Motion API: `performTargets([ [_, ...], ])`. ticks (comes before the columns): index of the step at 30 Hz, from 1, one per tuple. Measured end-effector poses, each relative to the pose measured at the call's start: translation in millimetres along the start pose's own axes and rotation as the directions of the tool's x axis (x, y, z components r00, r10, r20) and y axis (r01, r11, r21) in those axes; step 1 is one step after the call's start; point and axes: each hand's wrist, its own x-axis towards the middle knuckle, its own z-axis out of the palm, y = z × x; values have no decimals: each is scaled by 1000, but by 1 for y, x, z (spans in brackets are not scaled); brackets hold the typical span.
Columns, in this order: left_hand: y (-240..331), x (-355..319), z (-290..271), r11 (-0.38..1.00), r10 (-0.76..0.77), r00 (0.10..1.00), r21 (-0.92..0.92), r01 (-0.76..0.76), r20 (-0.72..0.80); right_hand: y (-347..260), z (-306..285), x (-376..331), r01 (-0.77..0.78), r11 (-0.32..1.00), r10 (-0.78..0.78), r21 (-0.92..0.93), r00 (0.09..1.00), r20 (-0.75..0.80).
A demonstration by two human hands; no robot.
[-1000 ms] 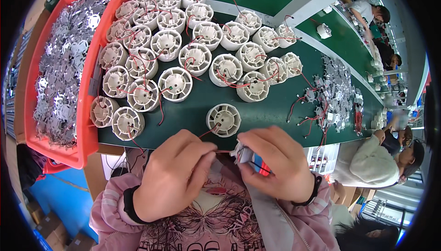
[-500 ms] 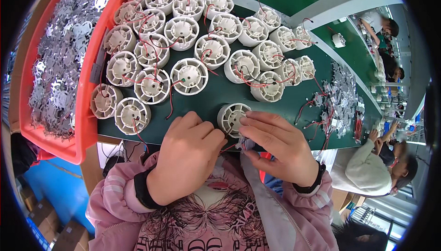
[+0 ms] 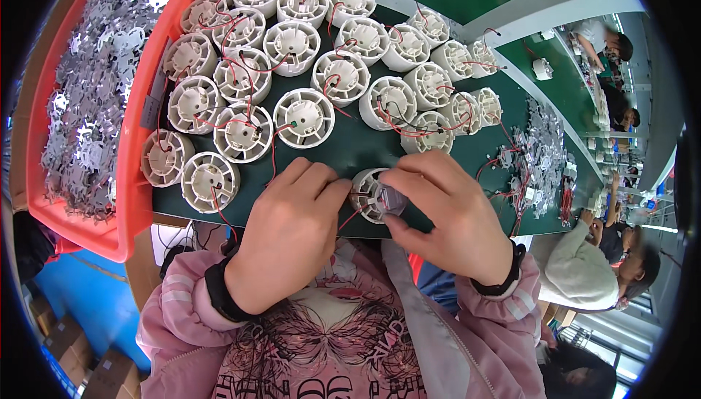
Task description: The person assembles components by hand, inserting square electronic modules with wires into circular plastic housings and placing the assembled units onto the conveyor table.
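Observation:
A round white plastic housing (image 3: 363,183) stands at the table's front edge between my two hands. My right hand (image 3: 451,220) pinches a small silvery metal plate (image 3: 392,200) between thumb and fingers, tilted over the housing's right side. From the housing a red wire (image 3: 352,218) trails down to the left. My left hand (image 3: 292,227) is closed at the housing's left side, its fingertips curled in by the rim; whatever they grip is hidden behind the knuckles.
Several similar white housings (image 3: 304,118) with red and black wires fill the green table (image 3: 332,158) beyond my hands. An orange-red bin (image 3: 135,173) of metal plates (image 3: 95,100) stands left. Loose plates and wired parts (image 3: 539,162) lie right. A co-worker (image 3: 584,264) sits at right.
My right hand has brought the metal plate up from the front edge onto the housing's right side. My left hand has shifted slightly up toward the housing.

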Motion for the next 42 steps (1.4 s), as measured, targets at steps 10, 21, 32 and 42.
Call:
performTargets([
  [10,5,7,5,956,47,998,-288,-57,-39,-9,3,-3,-155,981,149,119,987,60],
  [21,-4,0,-1,968,96,993,-227,-109,-68,-10,2,-8,-244,954,232,176,969,86],
  [32,-4,0,-12,972,139,990,-186,-141,-22,-11,3,-10,-254,951,245,177,967,72],
  [42,3,6,-3,987,121,991,-96,-125,-52,-15,6,-12,-274,943,271,190,962,47],
])
